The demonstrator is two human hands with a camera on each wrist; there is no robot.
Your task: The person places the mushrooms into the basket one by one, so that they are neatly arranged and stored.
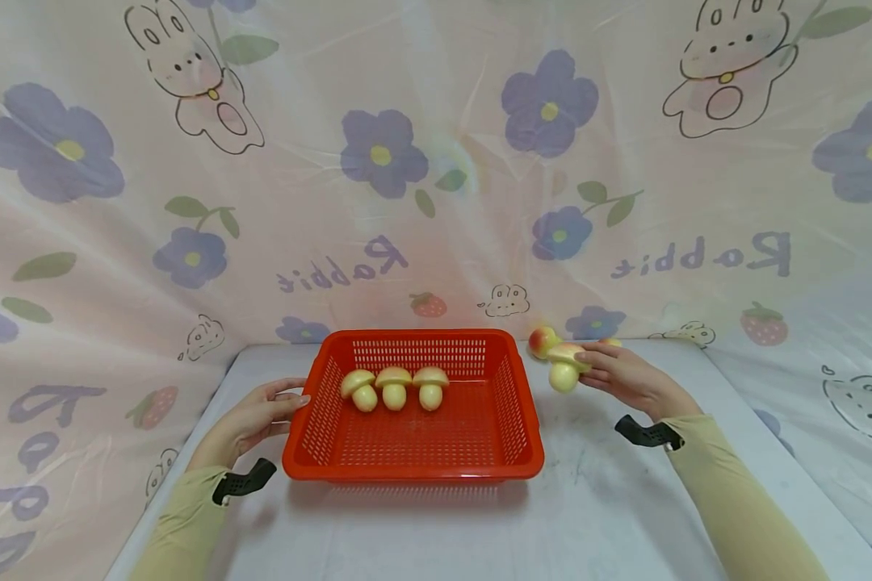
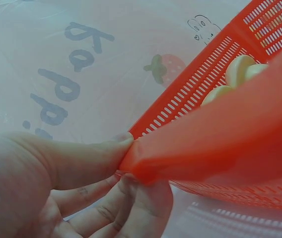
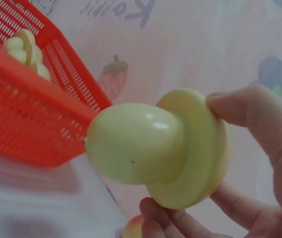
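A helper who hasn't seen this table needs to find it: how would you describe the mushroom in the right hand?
Start at the big red basket, then move just past its right side. There the right hand grips a pale yellow mushroom by its cap. Being in that grip sets it apart from the three similar mushrooms lying in the basket.
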